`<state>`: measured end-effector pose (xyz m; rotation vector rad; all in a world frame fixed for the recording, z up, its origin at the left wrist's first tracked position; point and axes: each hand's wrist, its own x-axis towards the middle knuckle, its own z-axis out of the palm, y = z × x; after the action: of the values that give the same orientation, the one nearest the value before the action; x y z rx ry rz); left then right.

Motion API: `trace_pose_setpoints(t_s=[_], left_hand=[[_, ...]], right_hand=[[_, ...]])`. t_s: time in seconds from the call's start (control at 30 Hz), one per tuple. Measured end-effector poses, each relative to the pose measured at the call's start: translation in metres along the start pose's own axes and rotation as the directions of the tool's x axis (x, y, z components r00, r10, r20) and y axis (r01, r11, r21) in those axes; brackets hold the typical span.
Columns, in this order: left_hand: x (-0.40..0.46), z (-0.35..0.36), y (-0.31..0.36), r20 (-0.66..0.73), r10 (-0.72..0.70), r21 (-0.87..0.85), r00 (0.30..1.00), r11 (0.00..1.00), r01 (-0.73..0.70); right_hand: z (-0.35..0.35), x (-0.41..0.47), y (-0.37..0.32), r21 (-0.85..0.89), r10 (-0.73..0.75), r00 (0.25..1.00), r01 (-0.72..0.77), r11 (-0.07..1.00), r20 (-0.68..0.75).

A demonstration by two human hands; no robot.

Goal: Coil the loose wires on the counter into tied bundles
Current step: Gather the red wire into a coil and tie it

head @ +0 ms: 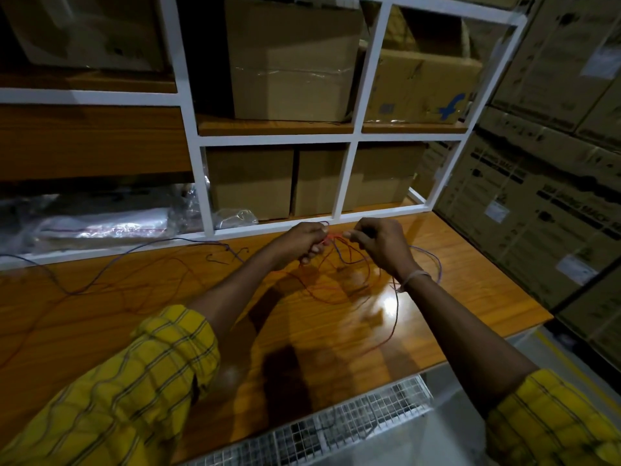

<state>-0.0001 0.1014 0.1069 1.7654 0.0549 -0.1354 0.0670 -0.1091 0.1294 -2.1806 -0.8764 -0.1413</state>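
Gathering thin wires into loops looks to be the step in hand; the left hand [304,240] has its fingers curled round a bunch of red and purple wire loops [349,264], and the right hand [376,243] pinches a strand near the top of the same bunch between thumb and fingers, the two hands close together above the wooden counter [134,314]; the loops hang down from the hands and trail onto the counter beneath them, with one strand running off past the right wrist toward the front edge. A second, loose wire [100,280] lies well apart to the left, snaking across the counter toward the white shelf frame [195,136]; it is not yet gathered. Cardboard boxes [248,183] fill the shelves behind, and plastic bags [100,220] sit on the low shelf at left. No finished, tied bundle shows, so the task seems early; the next move probably calls for drawing the trailing strand into further loops of like size, holding the bunch firm in the left hand so it does not spring apart, then winding an end round the middle to tie it; the thin strands could tangle easily.
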Motion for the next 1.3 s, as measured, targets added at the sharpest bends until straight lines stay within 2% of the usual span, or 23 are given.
trace_pose_setpoints(t_s=[0.17, 0.23, 0.3, 0.37, 0.43, 0.5, 0.63, 0.67, 0.7, 0.77, 0.8, 0.83, 0.87, 0.9, 0.93, 0.97, 1.0, 1.03, 1.07, 1.1, 1.2, 1.27, 1.3], left_hand=[[-0.002, -0.01, 0.004, 0.134, -0.05, 0.183, 0.99, 0.983, 0.025], [-0.005, -0.017, 0.002, 0.149, -0.055, 0.155, 0.987, 0.987, 0.032], [-0.008, -0.027, 0.001, 0.116, -0.054, 0.02, 0.992, 0.998, 0.052], [-0.01, -0.042, 0.0, 0.018, -0.067, -0.213, 0.998, 0.975, 0.069], [-0.01, -0.063, -0.003, -0.106, -0.115, -0.467, 0.988, 0.883, 0.052], [-0.01, -0.083, -0.007, -0.215, -0.167, -0.637, 0.962, 0.771, -0.009], [-0.011, -0.112, -0.021, -0.348, -0.332, -0.828, 0.877, 0.547, -0.122], [-0.014, -0.111, -0.02, -0.372, -0.361, -0.841, 0.855, 0.522, -0.145], [-0.017, -0.108, -0.02, -0.419, -0.376, -0.816, 0.827, 0.555, -0.161], [-0.015, -0.103, -0.022, -0.563, -0.402, -0.669, 0.722, 0.735, -0.113], [-0.011, -0.1, -0.024, -0.623, -0.417, -0.631, 0.661, 0.767, -0.111], [-0.007, -0.101, -0.024, -0.637, -0.429, -0.642, 0.64, 0.755, -0.134], [-0.003, -0.104, -0.025, -0.649, -0.423, -0.605, 0.633, 0.791, -0.092], [0.001, -0.11, -0.028, -0.671, -0.421, -0.524, 0.611, 0.852, 0.012], [-0.001, -0.113, -0.026, -0.706, -0.452, -0.416, 0.546, 0.888, 0.197], [0.001, -0.119, -0.032, -0.8, -0.314, -0.072, 0.511, 0.896, 0.438], [0.001, -0.124, -0.03, -0.852, -0.196, 0.075, 0.486, 0.872, 0.484], [0.005, -0.132, -0.039, -0.861, -0.222, -0.03, 0.458, 0.921, 0.389], [0.005, -0.137, -0.039, -0.814, -0.368, -0.334, 0.449, 0.929, 0.156], [0.005, -0.141, -0.033, -0.745, -0.447, -0.523, 0.496, 0.852, -0.018], [0.001, -0.114, -0.017, -0.747, -0.426, -0.59, 0.509, 0.779, -0.214], [0.005, -0.089, -0.007, -0.798, -0.345, -0.512, 0.495, 0.821, -0.253], [0.008, -0.079, -0.004, -0.802, -0.305, -0.486, 0.514, 0.832, -0.266]], right_hand=[[-0.004, -0.002, 0.019, 0.002, -0.02, 0.998, 0.02, 1.0, 0.053], [-0.007, -0.003, 0.033, 0.033, 0.023, 0.999, -0.024, 0.999, 0.041], [-0.011, -0.006, 0.049, 0.063, 0.072, 0.997, -0.072, 0.995, 0.005], [-0.015, -0.012, 0.068, 0.068, 0.123, 0.992, -0.121, 0.99, -0.035], [-0.02, -0.019, 0.087, 0.063, 0.191, 0.979, -0.187, 0.98, -0.069], [-0.024, -0.026, 0.103, 0.045, 0.254, 0.962, -0.251, 0.967, -0.1], [-0.025, -0.032, 0.114, -0.019, 0.294, 0.948, -0.298, 0.954, -0.12], [-0.024, -0.032, 0.114, -0.04, 0.3, 0.945, -0.307, 0.951, -0.128], [-0.022, -0.032, 0.113, -0.07, 0.309, 0.941, -0.321, 0.945, -0.139], [-0.015, -0.028, 0.112, -0.129, 0.336, 0.928, -0.357, 0.925, -0.161], [-0.011, -0.027, 0.111, -0.153, 0.358, 0.918, -0.383, 0.911, -0.169], [-0.008, -0.025, 0.111, -0.18, 0.386, 0.906, -0.414, 0.892, -0.174], [-0.007, -0.024, 0.111, -0.205, 0.404, 0.896, -0.437, 0.876, -0.184], [-0.008, -0.024, 0.113, -0.223, 0.428, 0.883, -0.464, 0.857, -0.192], [-0.012, -0.026, 0.117, -0.237, 0.445, 0.872, -0.485, 0.842, -0.203], [-0.019, -0.028, 0.121, -0.243, 0.464, 0.861, -0.505, 0.828, -0.209], [-0.025, -0.031, 0.125, -0.24, 0.472, 0.858, -0.51, 0.826, -0.202], [-0.031, -0.033, 0.127, -0.245, 0.467, 0.864, -0.502, 0.829, -0.189], [-0.035, -0.035, 0.129, -0.269, 0.443, 0.879, -0.476, 0.837, -0.177], [-0.037, -0.035, 0.128, -0.317, 0.399, 0.902, -0.431, 0.845, -0.163], [-0.03, -0.029, 0.105, -0.483, 0.217, 0.976, -0.188, 0.855, 0.003], [-0.017, -0.025, 0.08, -0.541, 0.119, 0.967, 0.023, 0.841, 0.227], [-0.01, -0.023, 0.069, -0.547, 0.084, 0.942, 0.114, 0.83, 0.324]])
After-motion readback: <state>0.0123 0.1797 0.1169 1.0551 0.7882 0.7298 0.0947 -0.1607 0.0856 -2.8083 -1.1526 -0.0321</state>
